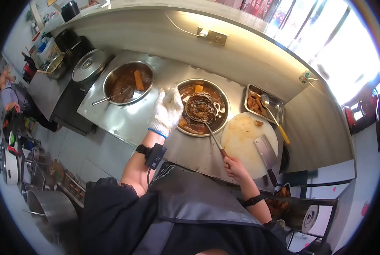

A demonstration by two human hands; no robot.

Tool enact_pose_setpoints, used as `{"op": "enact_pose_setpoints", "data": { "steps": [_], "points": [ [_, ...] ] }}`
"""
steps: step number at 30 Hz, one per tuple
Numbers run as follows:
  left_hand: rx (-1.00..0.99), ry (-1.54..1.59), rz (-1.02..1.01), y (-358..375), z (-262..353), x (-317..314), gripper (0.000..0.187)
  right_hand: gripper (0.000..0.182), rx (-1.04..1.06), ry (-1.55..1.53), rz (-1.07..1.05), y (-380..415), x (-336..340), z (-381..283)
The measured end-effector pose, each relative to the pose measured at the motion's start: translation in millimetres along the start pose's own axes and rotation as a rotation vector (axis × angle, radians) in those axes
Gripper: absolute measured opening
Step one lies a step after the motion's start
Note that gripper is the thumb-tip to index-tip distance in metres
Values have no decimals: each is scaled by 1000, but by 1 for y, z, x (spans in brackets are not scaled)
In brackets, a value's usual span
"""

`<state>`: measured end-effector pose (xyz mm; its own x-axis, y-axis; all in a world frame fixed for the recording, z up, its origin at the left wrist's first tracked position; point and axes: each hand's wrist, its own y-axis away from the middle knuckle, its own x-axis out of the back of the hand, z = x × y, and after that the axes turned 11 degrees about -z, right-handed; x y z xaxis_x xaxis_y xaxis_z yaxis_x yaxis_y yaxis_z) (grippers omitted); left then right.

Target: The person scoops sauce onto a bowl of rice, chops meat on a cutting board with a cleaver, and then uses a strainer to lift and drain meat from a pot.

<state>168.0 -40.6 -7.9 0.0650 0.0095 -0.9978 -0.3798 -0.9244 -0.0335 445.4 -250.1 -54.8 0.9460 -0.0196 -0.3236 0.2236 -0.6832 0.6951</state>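
Note:
A white knitted glove covers my left hand, which is raised at the left rim of the middle pot. Its fingers look loosely apart, with nothing visible in them. My right hand is closed around the wooden handle of a strainer ladle. The ladle's round bowl sits in the brown broth of that pot, with small dark pieces of food in it. Pale foam swirls on the broth, and a yellow-orange block floats near the far rim.
Left stands another broth pot with a ladle, beside a lidded pot. A round cutting board carries a cleaver. Behind it, a metal tray holds browned food and a yellow-handled spoon. Another person is far left.

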Motion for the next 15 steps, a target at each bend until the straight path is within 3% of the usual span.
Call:
{"op": "enact_pose_setpoints", "data": {
  "steps": [7, 15],
  "points": [
    [-53, 8, 120, 0, -2, -9, 43, 19, -5, 4, -81, 7, 21, 0],
    [-18, -32, 48, 0, 2, 1, 43, 15, 6, 37, -37, -8, 16, 2]
  ]
}}
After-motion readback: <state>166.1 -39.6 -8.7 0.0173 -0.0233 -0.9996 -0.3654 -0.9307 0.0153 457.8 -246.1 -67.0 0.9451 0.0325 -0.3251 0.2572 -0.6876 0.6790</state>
